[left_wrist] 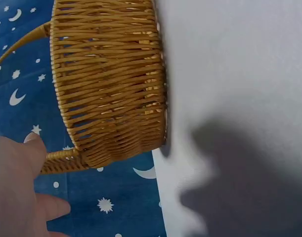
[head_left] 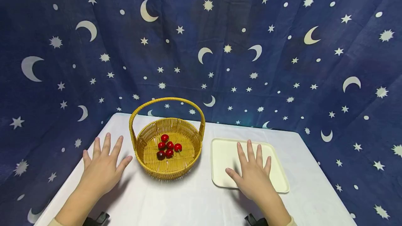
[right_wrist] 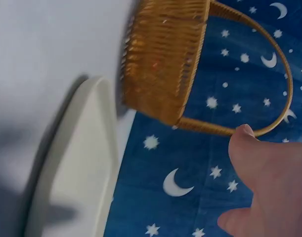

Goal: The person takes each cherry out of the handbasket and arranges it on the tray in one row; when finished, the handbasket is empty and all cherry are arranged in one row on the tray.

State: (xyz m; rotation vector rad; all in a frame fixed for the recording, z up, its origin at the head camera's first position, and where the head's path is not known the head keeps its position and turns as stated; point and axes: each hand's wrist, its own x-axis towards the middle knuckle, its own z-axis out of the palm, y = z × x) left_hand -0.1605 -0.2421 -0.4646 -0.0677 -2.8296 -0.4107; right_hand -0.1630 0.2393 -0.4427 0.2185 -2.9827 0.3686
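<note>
A round woven basket with a tall arched handle stands left of the middle of the table. Several dark red cherries lie together on its floor. To its left, my left hand hovers over the cloth with fingers spread, holding nothing. My right hand is held, fingers spread and holding nothing, over the near part of a cream rectangular tray. In the left wrist view the basket's side fills the upper left, beside my thumb. The right wrist view has the tray's raised rim near the basket.
A white cloth covers the table. Behind and around it hangs a dark blue curtain printed with moons and stars. Dark wrist straps show under both forearms at the front.
</note>
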